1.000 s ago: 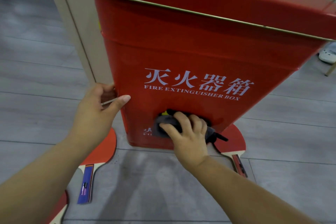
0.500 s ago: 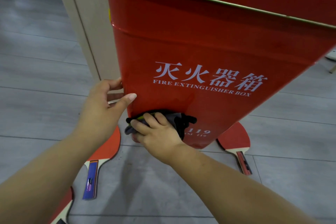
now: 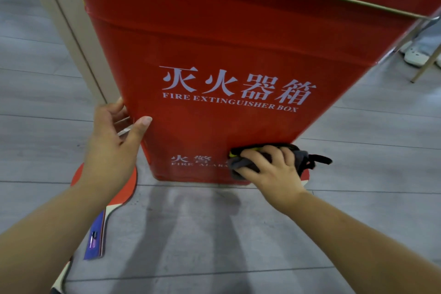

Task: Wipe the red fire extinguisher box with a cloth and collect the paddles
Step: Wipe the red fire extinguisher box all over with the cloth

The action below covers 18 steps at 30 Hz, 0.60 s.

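The red fire extinguisher box (image 3: 238, 38) with white lettering stands on the grey floor and fills the upper view. My left hand (image 3: 112, 141) grips its left front edge, thumb on the face. My right hand (image 3: 269, 172) presses a dark grey cloth (image 3: 303, 157) against the box's lower right front. A red paddle (image 3: 105, 200) with a blue-striped handle lies on the floor under my left forearm. Behind my right hand peeks the red edge of a second paddle (image 3: 306, 175). A third paddle's pale edge (image 3: 62, 279) shows at the bottom left.
A beige wall corner (image 3: 71, 31) rises behind the box on the left. At the far right stand a person's white shoes (image 3: 416, 55) and a thin wooden leg (image 3: 426, 64). Grey plank flooring (image 3: 191, 234) spreads in front.
My right hand has slid the cloth from the box's lower left corner across to the lower right. My left hand keeps its hold on the left edge.
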{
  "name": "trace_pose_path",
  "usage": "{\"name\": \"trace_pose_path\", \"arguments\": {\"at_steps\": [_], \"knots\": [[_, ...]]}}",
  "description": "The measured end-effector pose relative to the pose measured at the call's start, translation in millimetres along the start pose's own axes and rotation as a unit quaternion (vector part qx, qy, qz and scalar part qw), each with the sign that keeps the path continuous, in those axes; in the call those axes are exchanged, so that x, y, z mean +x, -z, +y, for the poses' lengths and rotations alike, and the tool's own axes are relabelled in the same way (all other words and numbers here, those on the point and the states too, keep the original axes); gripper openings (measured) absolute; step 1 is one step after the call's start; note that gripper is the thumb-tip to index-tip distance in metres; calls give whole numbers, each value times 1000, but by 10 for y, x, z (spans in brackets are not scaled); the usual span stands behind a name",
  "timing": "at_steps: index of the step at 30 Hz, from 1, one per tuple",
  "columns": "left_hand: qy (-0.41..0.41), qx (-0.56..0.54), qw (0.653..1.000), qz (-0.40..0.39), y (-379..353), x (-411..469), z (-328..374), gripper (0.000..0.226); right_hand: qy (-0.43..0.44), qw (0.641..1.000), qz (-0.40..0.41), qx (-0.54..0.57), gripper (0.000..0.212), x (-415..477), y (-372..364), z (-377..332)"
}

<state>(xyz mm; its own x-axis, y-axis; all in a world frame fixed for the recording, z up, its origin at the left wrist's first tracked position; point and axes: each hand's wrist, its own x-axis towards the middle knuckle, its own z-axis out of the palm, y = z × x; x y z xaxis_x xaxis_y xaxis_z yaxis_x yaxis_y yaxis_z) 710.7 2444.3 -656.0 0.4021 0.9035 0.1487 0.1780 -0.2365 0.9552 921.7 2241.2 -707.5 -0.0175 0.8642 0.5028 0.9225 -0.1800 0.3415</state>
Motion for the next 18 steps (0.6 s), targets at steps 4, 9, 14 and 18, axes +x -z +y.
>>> {"name": "trace_pose_path", "arguments": {"at_steps": [4,9,14,18], "knots": [[17,16,1000,12,4,-17,12,47,-86,996,-8,25,38,-282,-77,66],[27,39,999,16,26,-2,36,37,-141,988,-29,60,48,-348,-282,-175],[27,48,998,14,58,27,9,35,-74,994,-12,79,41,-76,-384,-434],[26,32,999,0,82,59,-7,37,-24,995,20,97,36,359,-357,-757]]}}
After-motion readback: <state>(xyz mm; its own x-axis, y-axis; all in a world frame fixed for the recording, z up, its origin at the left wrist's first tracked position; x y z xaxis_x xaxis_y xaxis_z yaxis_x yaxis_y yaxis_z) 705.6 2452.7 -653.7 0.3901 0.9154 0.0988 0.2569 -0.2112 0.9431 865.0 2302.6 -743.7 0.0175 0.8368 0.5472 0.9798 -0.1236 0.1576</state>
